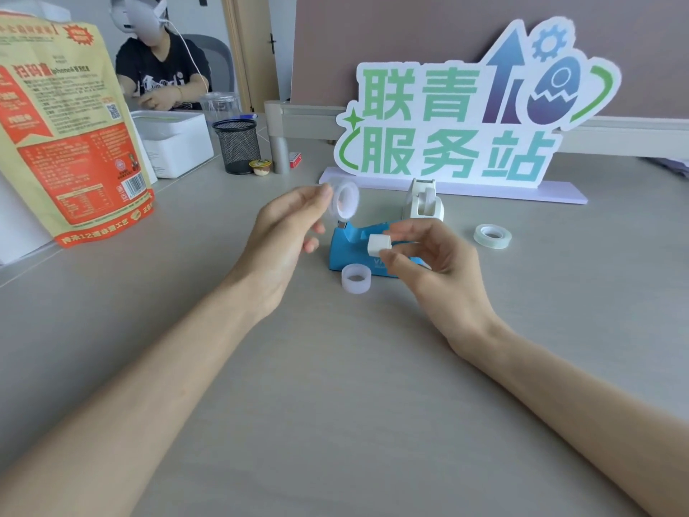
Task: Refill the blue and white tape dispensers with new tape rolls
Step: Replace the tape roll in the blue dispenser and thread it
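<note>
Tape dispensers sit mid-desk ahead of me, and working out from my own arms on the grey desk (335, 386), the nearest loose item is an empty whitish core ring (356, 278) standing on the surface, right against the front edge of the blue dispenser (348, 246). My right hand (432, 263) hovers just over that blue body, thumb and fingertips pinched around a small white hub (379, 244), the other fingers curled loosely. My left hand (283, 233) is raised a touch further out and to the left, fingertips closed on the rim of a clear tape roll (345, 199), held up on edge above the blue dispenser's back end; the roll is blurred, so I can't read its detail. Off to the right, well apart from my hands, a second tape roll (492, 236) lies flat on the desk. Behind the blue one stands the white dispenser (423, 201), upright, near the base of the big green-lettered sign (458, 117). Further left I see a black mesh pen cup (238, 145), a white box (175, 141) beside it, and a tall orange-and-tan snack bag (71, 132) at the left edge. Far back, another person (160, 69) sits across the desk.
</note>
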{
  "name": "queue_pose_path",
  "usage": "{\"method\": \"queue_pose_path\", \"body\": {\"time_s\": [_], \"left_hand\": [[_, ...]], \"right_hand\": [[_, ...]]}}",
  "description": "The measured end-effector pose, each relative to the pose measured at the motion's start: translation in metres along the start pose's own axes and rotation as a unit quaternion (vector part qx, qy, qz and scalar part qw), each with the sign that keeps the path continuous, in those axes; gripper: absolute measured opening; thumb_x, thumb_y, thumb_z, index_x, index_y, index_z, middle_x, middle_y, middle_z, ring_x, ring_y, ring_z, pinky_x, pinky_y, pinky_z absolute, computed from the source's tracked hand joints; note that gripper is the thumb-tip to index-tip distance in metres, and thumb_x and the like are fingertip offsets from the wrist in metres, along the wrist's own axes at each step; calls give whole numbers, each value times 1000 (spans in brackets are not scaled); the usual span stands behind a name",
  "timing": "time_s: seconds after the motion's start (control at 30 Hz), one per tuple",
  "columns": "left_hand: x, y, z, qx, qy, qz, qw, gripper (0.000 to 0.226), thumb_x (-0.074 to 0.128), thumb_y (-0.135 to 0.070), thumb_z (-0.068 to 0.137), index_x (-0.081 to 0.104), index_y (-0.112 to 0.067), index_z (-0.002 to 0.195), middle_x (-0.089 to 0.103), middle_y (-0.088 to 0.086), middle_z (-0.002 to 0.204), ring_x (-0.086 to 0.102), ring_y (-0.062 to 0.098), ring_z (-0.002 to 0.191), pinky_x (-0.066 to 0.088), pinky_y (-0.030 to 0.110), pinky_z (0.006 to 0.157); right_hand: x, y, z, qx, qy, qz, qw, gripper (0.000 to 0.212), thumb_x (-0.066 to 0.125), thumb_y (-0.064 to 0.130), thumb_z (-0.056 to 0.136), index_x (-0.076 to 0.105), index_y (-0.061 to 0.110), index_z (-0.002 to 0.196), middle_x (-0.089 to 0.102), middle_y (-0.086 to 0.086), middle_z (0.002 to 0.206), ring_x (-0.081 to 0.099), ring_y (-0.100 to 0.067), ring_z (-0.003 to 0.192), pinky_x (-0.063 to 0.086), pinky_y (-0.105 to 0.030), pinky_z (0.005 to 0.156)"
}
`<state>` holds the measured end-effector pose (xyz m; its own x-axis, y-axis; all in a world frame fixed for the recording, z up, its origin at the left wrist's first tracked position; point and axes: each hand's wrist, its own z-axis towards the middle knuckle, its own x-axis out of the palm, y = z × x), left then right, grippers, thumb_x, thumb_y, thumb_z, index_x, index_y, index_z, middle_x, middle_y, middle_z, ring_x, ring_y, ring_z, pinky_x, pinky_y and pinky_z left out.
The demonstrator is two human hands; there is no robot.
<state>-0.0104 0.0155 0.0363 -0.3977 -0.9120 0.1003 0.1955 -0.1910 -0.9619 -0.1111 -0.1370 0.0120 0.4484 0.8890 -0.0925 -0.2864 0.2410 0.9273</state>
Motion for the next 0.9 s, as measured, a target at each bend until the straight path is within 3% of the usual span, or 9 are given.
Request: {"method": "queue_pose_path", "body": {"time_s": [0.13,0.27,0.43,0.53,0.7,0.9], "left_hand": [[7,6,-6,-48,44,-4,998,16,57,-32,93,66,-24,83,55,-7,79,43,10,69,29,26,57],[10,4,-8,-73,54,-20,996,20,52,-31,97,64,-20,85,55,-5,80,46,11,72,32,26,57],[14,8,-11,-98,61,-6,993,25,53,-34,95,65,-11,94,52,7,87,47,17,82,46,29,62],[15,10,-13,-95,80,15,992,28,56,-31,94,68,-6,99,55,8,92,48,16,85,51,29,67],[16,8,-15,-93,100,34,990,14,59,-23,92,69,-15,98,61,-2,86,51,12,82,52,25,65],[16,9,-14,-76,101,67,990,19,61,-22,91,69,-10,103,64,3,90,57,16,86,53,25,67]], "right_hand": [[0,0,0,-15,-34,-5,999,24,64,1,86,66,25,85,67,22,78,63,1,77,49,-14,64],[-1,0,-1,-43,-52,-21,997,30,61,4,89,69,32,79,70,3,95,63,-3,83,54,-30,73],[0,-1,-2,-70,-36,-24,997,30,64,0,87,73,28,80,70,4,100,66,-6,94,59,-42,80],[1,-1,-3,-81,-19,-34,996,26,67,-1,85,74,24,85,68,-1,105,67,-6,90,59,-43,81],[1,-3,-1,-68,-15,-37,997,29,68,0,84,72,28,87,71,-3,98,69,-12,85,59,-46,80],[1,-4,1,-34,-12,-33,999,25,71,3,84,69,28,85,74,14,85,70,-4,79,56,-23,71]]}}
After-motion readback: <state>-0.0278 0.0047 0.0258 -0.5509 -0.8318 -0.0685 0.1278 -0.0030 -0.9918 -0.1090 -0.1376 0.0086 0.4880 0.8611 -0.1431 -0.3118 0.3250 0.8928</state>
